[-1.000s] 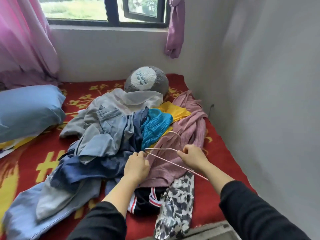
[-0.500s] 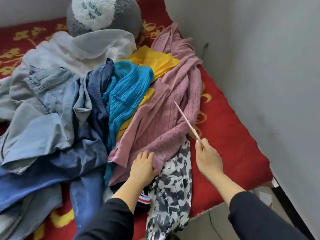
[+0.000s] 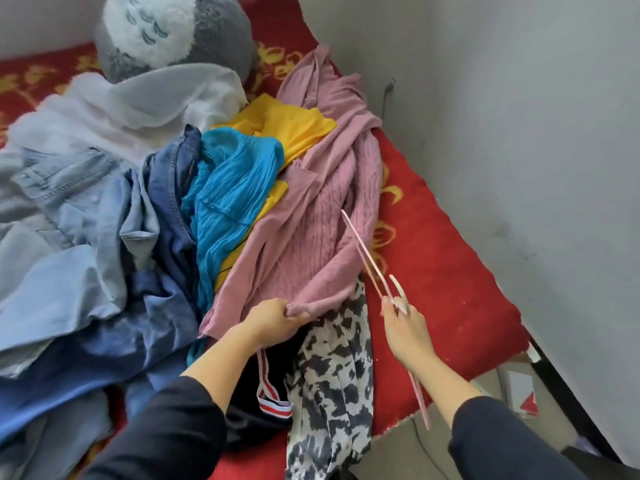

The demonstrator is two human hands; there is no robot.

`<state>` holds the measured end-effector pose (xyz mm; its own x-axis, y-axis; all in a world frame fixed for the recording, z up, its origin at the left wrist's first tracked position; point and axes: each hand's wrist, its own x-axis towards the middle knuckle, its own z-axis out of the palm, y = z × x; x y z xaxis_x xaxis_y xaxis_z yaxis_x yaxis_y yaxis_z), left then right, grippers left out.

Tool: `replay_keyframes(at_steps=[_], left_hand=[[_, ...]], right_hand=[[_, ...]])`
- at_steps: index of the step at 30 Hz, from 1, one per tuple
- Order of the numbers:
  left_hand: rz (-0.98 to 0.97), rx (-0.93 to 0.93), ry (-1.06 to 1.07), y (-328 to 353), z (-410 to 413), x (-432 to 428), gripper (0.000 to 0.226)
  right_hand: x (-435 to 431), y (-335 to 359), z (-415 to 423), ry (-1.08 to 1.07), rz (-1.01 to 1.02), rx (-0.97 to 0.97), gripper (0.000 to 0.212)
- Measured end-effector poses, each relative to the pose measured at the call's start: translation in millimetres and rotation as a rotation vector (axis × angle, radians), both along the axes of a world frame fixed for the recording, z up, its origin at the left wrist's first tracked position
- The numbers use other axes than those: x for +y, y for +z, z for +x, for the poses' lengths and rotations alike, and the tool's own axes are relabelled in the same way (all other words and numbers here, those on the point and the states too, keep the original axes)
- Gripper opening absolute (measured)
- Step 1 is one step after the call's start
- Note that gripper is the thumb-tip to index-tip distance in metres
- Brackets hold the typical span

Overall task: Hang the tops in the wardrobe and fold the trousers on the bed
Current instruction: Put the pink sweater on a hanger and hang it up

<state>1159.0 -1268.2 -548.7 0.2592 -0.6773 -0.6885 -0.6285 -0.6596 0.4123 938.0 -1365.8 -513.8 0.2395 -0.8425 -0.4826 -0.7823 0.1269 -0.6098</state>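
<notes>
Head view: left hand (image 3: 273,318), flat on the pink cardigan (image 3: 311,237) half a second ago, now has fingers (image 3: 294,315) pinching its hem, centre frame.
Right hand (image 3: 403,323): closed round the hanger (image 3: 367,258), as before.
Meaning: cardigan likely hung first.

Two hands (image 3: 277,320), one pink hanger (image 3: 367,258), one plush toy (image 3: 207,39), one pink cardigan (image 3: 311,237).

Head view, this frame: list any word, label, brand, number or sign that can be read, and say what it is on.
None can be read.
Red blanket: yellow motifs, ornamental, not legible text.
Plush toy: blue stitched marks on its white patch, decoration only.
Red and white item on the floor by the bed: any print is too small and blurred.
Pink cardigan, pink hanger and the other clothes: no visible tags or logos.
</notes>
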Motion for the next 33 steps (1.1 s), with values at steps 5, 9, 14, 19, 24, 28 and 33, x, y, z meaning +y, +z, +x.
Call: replay_keyframes(at_steps=[5,9,14,19,24,28,33], left_hand=[[-0.318,0.309,0.551,116,39,1,0.036],[-0.632,0.420,0.901,228,59,-5,0.036],[-0.981,0.604,1.135,360,64,-10,0.039],[-1.254,0.860,1.147,471,44,-23,0.032],[-1.340,0.925,1.208,514,35,-18,0.023],[-1.516,0.986,1.147,561,34,-7,0.020],[-1.785,0.669,0.906,649,39,27,0.026]], right_hand=[[-4,75,8,-0.014,-0.022,-0.050,0.044],[-8,153,33,0.024,-0.043,-0.174,0.038],[-8,257,79,0.146,-0.145,-0.423,0.036],[24,342,111,0.317,-0.150,-0.709,0.041],[35,379,136,0.272,-0.333,-0.637,0.041],[23,406,143,0.242,-0.291,-0.747,0.013],[2,506,144,0.024,-0.446,-1.020,0.018]])
